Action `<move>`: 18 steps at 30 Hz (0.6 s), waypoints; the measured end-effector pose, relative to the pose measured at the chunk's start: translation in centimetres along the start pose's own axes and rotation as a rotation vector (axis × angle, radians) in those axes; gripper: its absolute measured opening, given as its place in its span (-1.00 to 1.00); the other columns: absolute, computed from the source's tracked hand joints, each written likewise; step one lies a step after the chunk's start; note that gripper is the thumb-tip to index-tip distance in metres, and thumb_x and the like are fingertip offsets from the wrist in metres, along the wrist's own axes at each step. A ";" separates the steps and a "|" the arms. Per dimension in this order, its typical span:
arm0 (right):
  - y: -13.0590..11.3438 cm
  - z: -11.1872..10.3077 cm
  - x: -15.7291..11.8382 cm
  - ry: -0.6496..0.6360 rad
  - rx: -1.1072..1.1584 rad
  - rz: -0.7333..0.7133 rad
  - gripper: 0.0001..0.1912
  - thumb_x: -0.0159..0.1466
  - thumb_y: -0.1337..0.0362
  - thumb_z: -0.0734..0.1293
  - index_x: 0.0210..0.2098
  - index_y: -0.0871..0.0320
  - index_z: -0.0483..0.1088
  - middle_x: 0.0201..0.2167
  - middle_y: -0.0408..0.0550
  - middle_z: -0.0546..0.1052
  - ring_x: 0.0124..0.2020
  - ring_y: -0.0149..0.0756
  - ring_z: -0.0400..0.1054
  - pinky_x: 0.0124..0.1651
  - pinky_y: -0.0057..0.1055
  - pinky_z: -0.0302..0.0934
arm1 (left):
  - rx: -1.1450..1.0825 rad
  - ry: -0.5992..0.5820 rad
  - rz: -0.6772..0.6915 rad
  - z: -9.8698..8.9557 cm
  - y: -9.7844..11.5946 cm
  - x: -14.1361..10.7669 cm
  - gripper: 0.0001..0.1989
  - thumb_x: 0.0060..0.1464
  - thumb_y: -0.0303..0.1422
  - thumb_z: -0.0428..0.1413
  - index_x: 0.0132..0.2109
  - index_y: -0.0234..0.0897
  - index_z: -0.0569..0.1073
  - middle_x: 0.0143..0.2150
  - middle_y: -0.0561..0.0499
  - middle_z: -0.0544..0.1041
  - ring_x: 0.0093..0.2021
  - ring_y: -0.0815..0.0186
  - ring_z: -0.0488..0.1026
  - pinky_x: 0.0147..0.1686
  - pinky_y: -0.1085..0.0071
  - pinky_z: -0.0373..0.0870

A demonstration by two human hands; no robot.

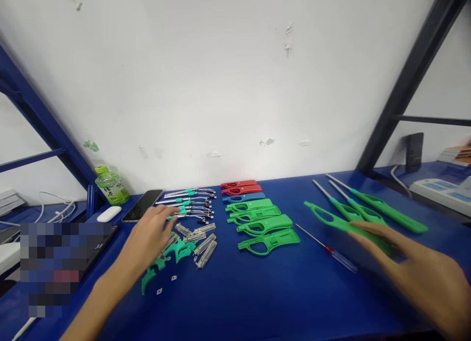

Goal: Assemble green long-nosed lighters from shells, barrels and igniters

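My left hand [152,230] reaches over the metal lighter tubes [187,202] with green collars and black wires. Its fingertips are at the nearest tube, thumb and fingers apart. Below it lie clear fuel tanks [206,250] and green triggers [182,249]. My right hand [415,267], smeared by motion, has its fingers around a green lighter casing [342,223], whose lower end the hand partly hides. Just beyond are several long-nosed green lighters [386,213] with metal tubes. A screwdriver [336,256] with a clear handle and red collar lies left of that hand.
Green casing halves [270,238], a blue one [245,197] and red ones [241,187] lie mid-table. At the left are a phone [143,206], a white case [109,214], a bottle [112,186] and a blurred-out screen [55,267]. A wall [235,86] stands behind.
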State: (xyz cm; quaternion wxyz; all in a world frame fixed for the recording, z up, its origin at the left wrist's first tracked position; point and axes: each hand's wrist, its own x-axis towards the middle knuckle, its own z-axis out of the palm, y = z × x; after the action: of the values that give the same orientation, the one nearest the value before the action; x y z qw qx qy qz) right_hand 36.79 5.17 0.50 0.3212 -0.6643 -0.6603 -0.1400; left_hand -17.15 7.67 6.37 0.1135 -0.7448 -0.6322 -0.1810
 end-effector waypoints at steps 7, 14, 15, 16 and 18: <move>1.1 2.8 0.2 -0.096 -0.038 0.012 -0.37 0.39 -0.36 0.19 0.05 -0.10 0.62 -0.13 0.05 0.74 -0.36 0.17 0.66 -0.51 -0.13 0.38 | 0.120 -0.187 0.061 1.7 -6.9 2.6 -0.67 0.39 -0.17 0.21 0.16 -0.25 0.52 0.16 -0.12 0.56 0.08 0.14 0.57 0.08 0.06 0.58; -1.8 2.0 1.0 0.074 0.090 -0.175 -0.33 0.45 -0.32 0.15 -0.04 0.08 0.61 -0.07 0.15 0.70 -0.04 0.19 0.60 0.03 0.12 0.44 | 0.126 -0.242 0.124 3.4 -8.2 3.1 -0.64 0.38 -0.17 0.22 0.20 -0.25 0.50 0.20 -0.14 0.54 0.12 0.11 0.56 0.11 0.02 0.57; -2.8 1.8 1.1 0.072 0.119 -0.226 -0.39 0.48 -0.27 0.18 -0.04 0.08 0.61 -0.08 0.12 0.70 -0.03 0.13 0.59 0.11 0.09 0.42 | 0.129 -0.242 0.129 3.5 -8.2 3.2 -0.64 0.38 -0.17 0.22 0.19 -0.25 0.50 0.20 -0.13 0.54 0.12 0.11 0.56 0.10 0.03 0.57; -4.0 1.7 1.2 0.051 0.154 -0.285 -0.47 0.51 -0.19 0.19 -0.03 0.05 0.61 -0.08 0.07 0.70 -0.01 0.05 0.58 0.14 0.03 0.41 | 0.133 -0.242 0.135 3.5 -8.2 3.3 -0.64 0.38 -0.17 0.22 0.19 -0.25 0.50 0.19 -0.13 0.54 0.11 0.12 0.56 0.10 0.03 0.58; -6.3 1.7 1.1 -0.037 0.218 -0.408 -0.62 0.53 -0.07 0.25 0.01 -0.03 0.60 -0.03 -0.04 0.69 0.04 -0.08 0.56 0.18 -0.09 0.42 | 0.143 -0.236 0.151 3.4 -8.0 3.3 -0.64 0.38 -0.17 0.22 0.19 -0.26 0.50 0.18 -0.13 0.55 0.10 0.12 0.56 0.09 0.04 0.58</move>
State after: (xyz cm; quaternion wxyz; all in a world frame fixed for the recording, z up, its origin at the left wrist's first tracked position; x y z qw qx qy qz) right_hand 30.42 6.55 1.42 0.3436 -0.4808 -0.7981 -0.1177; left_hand -24.13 13.45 4.15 0.1044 -0.7963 -0.5947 -0.0376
